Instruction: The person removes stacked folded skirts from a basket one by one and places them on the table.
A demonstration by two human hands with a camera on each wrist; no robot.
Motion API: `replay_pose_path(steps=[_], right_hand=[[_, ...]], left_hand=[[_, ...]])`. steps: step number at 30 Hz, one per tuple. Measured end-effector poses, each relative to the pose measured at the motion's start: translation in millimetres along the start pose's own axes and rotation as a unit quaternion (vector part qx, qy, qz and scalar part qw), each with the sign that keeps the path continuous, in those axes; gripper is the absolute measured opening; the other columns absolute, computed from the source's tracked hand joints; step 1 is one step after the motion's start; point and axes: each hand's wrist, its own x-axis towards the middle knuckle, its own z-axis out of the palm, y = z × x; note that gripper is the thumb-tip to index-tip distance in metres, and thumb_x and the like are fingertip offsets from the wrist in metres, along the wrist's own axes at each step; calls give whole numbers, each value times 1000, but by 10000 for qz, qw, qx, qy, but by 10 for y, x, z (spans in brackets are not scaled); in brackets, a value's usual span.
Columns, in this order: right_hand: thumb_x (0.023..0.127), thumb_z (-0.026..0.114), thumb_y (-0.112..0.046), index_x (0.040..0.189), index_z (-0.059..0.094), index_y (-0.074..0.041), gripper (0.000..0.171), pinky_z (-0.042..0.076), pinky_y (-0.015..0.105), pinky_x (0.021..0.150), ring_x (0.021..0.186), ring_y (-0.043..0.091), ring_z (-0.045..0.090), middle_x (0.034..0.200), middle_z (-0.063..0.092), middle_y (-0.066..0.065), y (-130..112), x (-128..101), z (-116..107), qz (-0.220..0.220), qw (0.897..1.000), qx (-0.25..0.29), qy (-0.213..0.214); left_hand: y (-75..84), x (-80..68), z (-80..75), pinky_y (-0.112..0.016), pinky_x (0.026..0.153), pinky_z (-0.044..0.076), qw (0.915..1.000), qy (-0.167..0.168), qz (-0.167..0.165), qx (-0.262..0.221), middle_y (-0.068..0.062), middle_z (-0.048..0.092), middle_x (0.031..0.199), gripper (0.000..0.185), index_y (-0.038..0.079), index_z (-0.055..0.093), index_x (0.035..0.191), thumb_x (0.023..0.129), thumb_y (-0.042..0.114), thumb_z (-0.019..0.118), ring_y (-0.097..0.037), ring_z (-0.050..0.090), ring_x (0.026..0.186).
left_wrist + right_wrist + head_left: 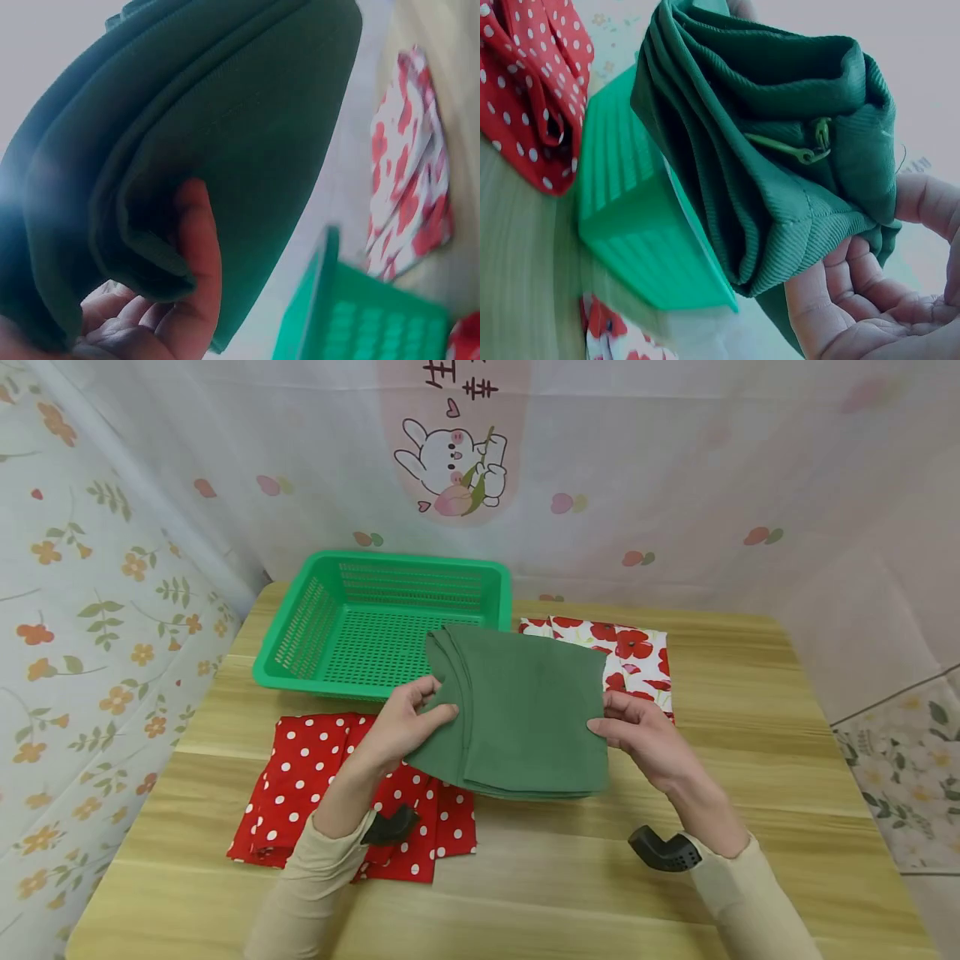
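Both hands hold up a folded dark green cloth [532, 710] above the table's middle. At its left edge my left hand [408, 718] pinches the layers, one finger reaching inside a fold in the left wrist view. The right hand [645, 735] grips the opposite edge between thumb and fingers. In the right wrist view the thick stacked layers of the green cloth [780, 187] show, along with a metal zipper pull [810, 154]. What kind of article it is cannot be told. Partly behind it sits a green plastic basket [382, 685].
Red polka-dot cloth [307, 768] lies folded at left, partly under my left arm. Beyond the right hand is a folded white cloth with red poppies [637, 652]. The wooden table [750, 760] meets a printed curtain [637, 485] at its back edge.
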Motion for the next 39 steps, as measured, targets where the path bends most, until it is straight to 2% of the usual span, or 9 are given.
replay_pose_path(steps=[6, 10, 16, 19, 21, 24, 28, 32, 39], right_hand=[[88, 50, 7, 91, 58, -15, 23, 41, 19, 65, 69, 6, 45, 72, 47, -8, 99, -243, -149, -249, 9997, -39, 11], [88, 48, 9, 94, 59, -15, 27, 40, 19, 63, 71, 5, 45, 75, 47, -8, 150, -357, -214, -401, 9991, -91, 42], [88, 42, 11, 99, 62, -12, 33, 47, 21, 66, 76, 6, 55, 85, 60, -6, 226, -476, -273, -563, 9984, -54, -96], [88, 40, 12, 100, 63, -13, 35, 48, 22, 68, 79, 6, 57, 89, 62, -6, 290, -559, -301, -553, 9984, -95, -86], [87, 40, 12, 100, 63, -14, 37, 48, 23, 69, 80, 7, 58, 90, 62, -6, 338, -621, -321, -492, 9988, -68, -42], [87, 39, 13, 100, 62, -14, 38, 48, 23, 69, 80, 7, 57, 91, 62, -6, 411, -713, -357, -406, 9992, 3, 44], [87, 37, 14, 101, 61, -14, 39, 48, 23, 67, 78, 6, 55, 90, 60, -7, 508, -840, -424, -342, 9992, 170, 92], [88, 35, 14, 101, 60, -14, 40, 48, 23, 66, 77, 6, 55, 89, 58, -7, 591, -932, -479, -231, 9990, 367, 117], [86, 40, 13, 96, 61, -16, 37, 46, 23, 67, 75, 6, 52, 83, 56, -8, 722, -985, -516, -2, 9983, 159, 566]], left_hand=[[-70, -39, 225, -28, 62, 54, 9996, -278, 63, -33, 0, 62, 73, 9, -4, 51, 94, 89, 3, 55, -12, 62, 59], [-131, -63, 387, -26, 60, 50, 9983, -344, 284, 386, 0, 57, 68, 9, -4, 52, 92, 87, 3, 57, -12, 56, 55], [-268, -99, 589, -25, 61, 48, 9940, -487, 484, 847, -2, 54, 66, 12, -3, 56, 93, 85, 5, 61, -11, 51, 54], [-344, -117, 662, -25, 60, 47, 9918, -557, 598, 979, -4, 56, 68, 13, -3, 56, 93, 84, 4, 62, -11, 51, 55], [-385, -138, 706, -23, 62, 48, 9907, -621, 632, 1032, -7, 60, 74, 13, -3, 57, 94, 84, 4, 62, -12, 56, 60], [-445, -166, 761, -23, 70, 52, 9900, -787, 650, 973, -12, 66, 89, 15, -3, 57, 97, 84, 3, 63, -18, 66, 75], [-515, -191, 842, -25, 77, 52, 9871, -894, 727, 1110, -11, 66, 95, 15, -2, 58, 97, 84, 5, 64, -21, 66, 88], [-592, -203, 921, -24, 79, 50, 9848, -954, 753, 1243, -8, 66, 94, 13, 0, 59, 95, 84, 4, 64, -18, 64, 88], [-720, -185, 1021, -22, 75, 50, 9868, -1031, 538, 1124, -9, 65, 96, 13, 0, 59, 96, 85, 3, 63, -13, 61, 83]])
